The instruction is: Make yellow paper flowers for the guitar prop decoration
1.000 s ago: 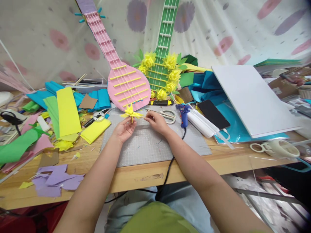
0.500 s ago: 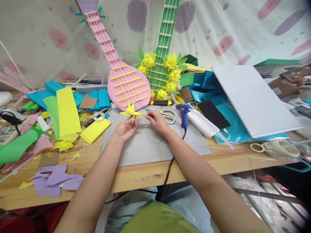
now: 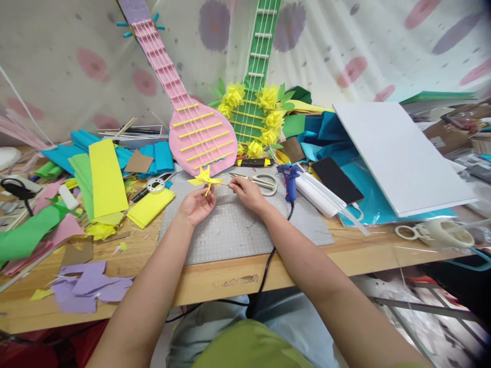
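Note:
My left hand (image 3: 197,205) pinches a yellow star-shaped paper flower (image 3: 205,177) by its lower edge, palm turned up. My right hand (image 3: 247,193) is closed on a thin stick (image 3: 223,184) that reaches to the flower's middle. Both hands are above the grey cutting mat (image 3: 230,235). Behind the flower leans a pink paper guitar (image 3: 205,134) with yellow strips. Scissors (image 3: 268,185) lie just beyond my right hand, and a blue glue gun (image 3: 290,184) is to their right.
A green paper guitar (image 3: 247,122) with yellow flowers stands behind. Left are yellow paper (image 3: 109,179), tape (image 3: 156,184) and purple scraps (image 3: 90,286). Right are a phone (image 3: 337,180), a white board (image 3: 402,158) and a cup (image 3: 448,234). The glue gun's cord (image 3: 268,271) crosses the table's front edge.
The yellow paper flower has tipped and turned a little in my fingers. Both hands have stayed almost in place.

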{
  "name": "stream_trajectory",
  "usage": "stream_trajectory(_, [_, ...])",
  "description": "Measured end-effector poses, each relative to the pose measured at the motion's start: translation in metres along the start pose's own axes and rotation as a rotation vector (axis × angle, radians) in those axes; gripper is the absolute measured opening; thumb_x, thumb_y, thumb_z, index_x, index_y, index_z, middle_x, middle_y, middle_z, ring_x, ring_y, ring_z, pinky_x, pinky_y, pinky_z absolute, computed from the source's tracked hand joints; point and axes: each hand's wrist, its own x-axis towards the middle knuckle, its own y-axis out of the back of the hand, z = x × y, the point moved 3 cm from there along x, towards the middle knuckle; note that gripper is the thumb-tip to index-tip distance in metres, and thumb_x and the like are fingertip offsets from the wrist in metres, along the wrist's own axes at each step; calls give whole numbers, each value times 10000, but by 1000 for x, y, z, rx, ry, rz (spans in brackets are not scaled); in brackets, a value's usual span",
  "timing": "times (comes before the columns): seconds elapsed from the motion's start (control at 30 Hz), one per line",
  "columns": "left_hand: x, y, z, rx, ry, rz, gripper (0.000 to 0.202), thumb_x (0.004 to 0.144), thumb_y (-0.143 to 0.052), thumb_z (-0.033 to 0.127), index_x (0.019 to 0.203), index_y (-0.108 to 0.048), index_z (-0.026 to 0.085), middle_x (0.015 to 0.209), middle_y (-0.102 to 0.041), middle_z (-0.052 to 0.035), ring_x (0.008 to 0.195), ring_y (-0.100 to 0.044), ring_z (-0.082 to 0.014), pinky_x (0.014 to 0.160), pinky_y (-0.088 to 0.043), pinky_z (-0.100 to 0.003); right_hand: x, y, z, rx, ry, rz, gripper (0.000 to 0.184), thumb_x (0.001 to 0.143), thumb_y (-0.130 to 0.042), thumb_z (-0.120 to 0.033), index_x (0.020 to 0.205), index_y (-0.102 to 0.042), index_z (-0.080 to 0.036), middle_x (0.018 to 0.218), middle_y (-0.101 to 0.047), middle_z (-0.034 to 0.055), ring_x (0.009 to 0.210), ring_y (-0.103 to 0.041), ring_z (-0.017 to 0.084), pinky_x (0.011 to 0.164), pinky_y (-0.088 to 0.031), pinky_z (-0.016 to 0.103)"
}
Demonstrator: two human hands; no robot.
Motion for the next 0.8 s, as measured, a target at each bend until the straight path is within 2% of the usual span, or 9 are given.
stream_trajectory(0.13, [-2, 0, 0, -29, 44, -34, 127, 834, -427, 96, 837, -554, 88, 691, -593, -63, 581, -579, -85, 523, -505, -168, 1, -3, 1, 78, 44, -8, 183, 845, -462, -340, 787, -537, -184, 745, -567, 10, 698, -484, 131, 646, -337, 238])
stream_trajectory(0.23, [-2, 0, 0, -51, 47, -13, 147, 843, -417, 93, 813, -560, 98, 697, -586, -63, 652, -600, -102, 554, -517, -169, 1, -5, 2, 126, 76, -25, 175, 833, -485, -337, 779, -536, -179, 751, -558, 10, 691, -476, 125, 642, -341, 237])
stream_trajectory(0.37, [-1, 0, -2, -86, 57, 12, 195, 851, -375, 65, 776, -554, 92, 673, -551, -51, 580, -544, -63, 528, -492, -132, 1, -3, 2, 107, 105, -43, 145, 817, -519, -312, 775, -546, -176, 751, -563, 10, 677, -461, 122, 641, -336, 237])
stream_trajectory(0.5, [0, 2, 0, 14, -14, 62, 196, 820, -387, 10, 751, -552, 90, 676, -544, -50, 577, -525, -56, 534, -482, -122, 1, 3, 1, 20, 116, -26, 144, 823, -518, -304, 772, -564, -177, 752, -570, 17, 699, -469, 130, 658, -333, 242])
stream_trajectory(0.63, [0, 2, 0, 101, -41, 12, 203, 804, -390, -25, 752, -551, 87, 692, -544, -47, 565, -509, -43, 508, -454, -99, 1, 7, 1, -11, 105, -45, 161, 833, -506, -307, 775, -577, -174, 737, -571, 19, 686, -473, 129, 645, -326, 239])
stream_trajectory(0.8, [-1, -1, -1, 111, -26, -40, 221, 804, -377, -29, 797, -561, 92, 720, -552, -48, 543, -489, -30, 464, -422, -86, 2, 12, 3, -7, 98, -64, 164, 831, -503, -301, 775, -593, -175, 724, -574, 16, 678, -481, 126, 637, -321, 234])
